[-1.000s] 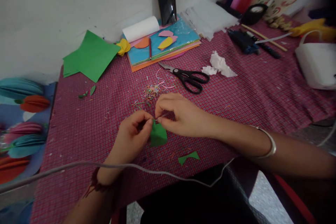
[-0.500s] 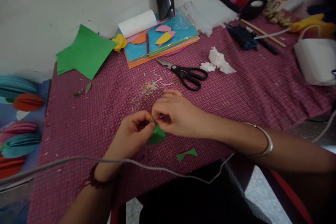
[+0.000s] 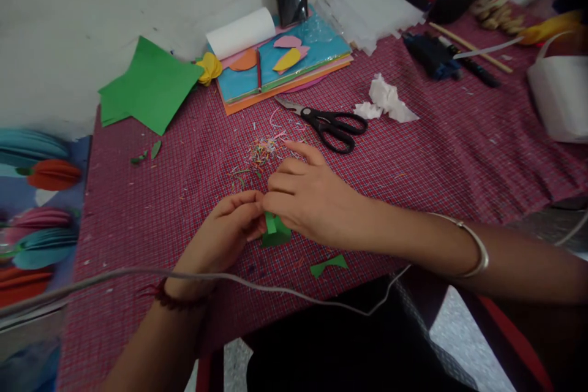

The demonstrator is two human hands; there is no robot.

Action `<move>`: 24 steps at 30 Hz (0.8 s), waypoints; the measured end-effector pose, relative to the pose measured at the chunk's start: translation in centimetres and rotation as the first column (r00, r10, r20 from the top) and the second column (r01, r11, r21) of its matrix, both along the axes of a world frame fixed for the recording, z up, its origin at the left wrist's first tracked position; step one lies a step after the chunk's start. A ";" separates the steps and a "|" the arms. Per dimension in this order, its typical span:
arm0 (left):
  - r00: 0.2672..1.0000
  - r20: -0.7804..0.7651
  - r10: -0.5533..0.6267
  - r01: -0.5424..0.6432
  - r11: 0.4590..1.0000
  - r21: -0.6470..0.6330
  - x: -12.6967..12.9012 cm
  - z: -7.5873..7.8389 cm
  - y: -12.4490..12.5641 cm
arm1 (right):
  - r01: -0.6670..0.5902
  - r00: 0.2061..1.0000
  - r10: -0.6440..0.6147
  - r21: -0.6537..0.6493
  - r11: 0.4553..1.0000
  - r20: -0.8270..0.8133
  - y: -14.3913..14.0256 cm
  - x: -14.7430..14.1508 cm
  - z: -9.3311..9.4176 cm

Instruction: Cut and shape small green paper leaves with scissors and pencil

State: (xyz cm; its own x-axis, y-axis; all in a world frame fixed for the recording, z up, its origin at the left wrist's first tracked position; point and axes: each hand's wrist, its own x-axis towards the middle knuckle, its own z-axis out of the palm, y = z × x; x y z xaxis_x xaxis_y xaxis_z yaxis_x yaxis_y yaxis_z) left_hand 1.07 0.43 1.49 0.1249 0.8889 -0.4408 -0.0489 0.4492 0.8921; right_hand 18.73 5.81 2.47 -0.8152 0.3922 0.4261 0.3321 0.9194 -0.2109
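Note:
My left hand [image 3: 225, 233] and my right hand [image 3: 309, 199] meet over a small folded piece of green paper [image 3: 274, 231] on the red checked tablecloth [image 3: 184, 196]. Both hands pinch the paper between fingers and thumb. My right index finger sticks out toward a heap of thin coloured paper trimmings [image 3: 263, 152]. A green bow-shaped offcut [image 3: 329, 265] lies just right of my hands. Black scissors [image 3: 331, 123] lie beyond my right hand.
Green paper sheets [image 3: 149, 86], a stack of coloured sheets [image 3: 285, 70], a white roll [image 3: 240, 32] and crumpled tissue [image 3: 387, 106] sit at the back. A white basket [image 3: 560, 95] stands at the right. Paper lanterns [image 3: 41, 208] hang left of the table. A grey cable [image 3: 138, 275] crosses my left wrist.
My hands have dropped slightly toward the cloth. The green paper now looks more folded, and my right index finger has stretched out.

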 end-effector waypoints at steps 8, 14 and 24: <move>0.990 0.141 0.030 -0.017 0.996 -0.088 -0.2 -0.3 0.2 | -0.003 0.997 -0.004 0.089 0.996 0.078 -0.2 0.2 0.4; 0.979 -0.204 0.022 -0.006 0.997 0.083 -0.6 -0.1 0.3 | -0.003 0.999 0.007 -0.068 0.998 0.054 0.0 0.1 0.5; 0.850 -0.523 0.068 0.114 0.945 0.308 0.3 1.3 -0.2 | 0.018 0.987 -0.111 -0.603 0.798 -0.117 1.0 -0.2 -0.4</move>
